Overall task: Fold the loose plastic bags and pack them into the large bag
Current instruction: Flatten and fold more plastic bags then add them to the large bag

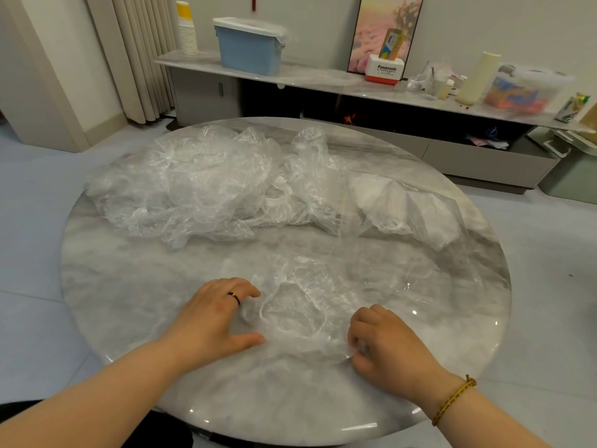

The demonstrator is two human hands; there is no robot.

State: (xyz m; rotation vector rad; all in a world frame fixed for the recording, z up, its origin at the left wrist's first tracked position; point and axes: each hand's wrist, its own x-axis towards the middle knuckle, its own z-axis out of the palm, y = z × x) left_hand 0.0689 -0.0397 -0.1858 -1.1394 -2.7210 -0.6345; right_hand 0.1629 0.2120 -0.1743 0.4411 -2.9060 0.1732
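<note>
Plastic bag (297, 305): clear, crumpled, on table (129, 302) | left hand (216, 315) rests loosely on it | right hand (384, 344) pinches edge

Bare desk (135, 286) strip left and centre between crumpled bag pile (193, 182) at back and flat bag (300, 305) in front; large bag (403, 208) blocks back-right.

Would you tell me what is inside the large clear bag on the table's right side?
Through the large clear bag, whitish folded plastic shows; how many pieces, and anything beneath them, cannot be seen.
</note>
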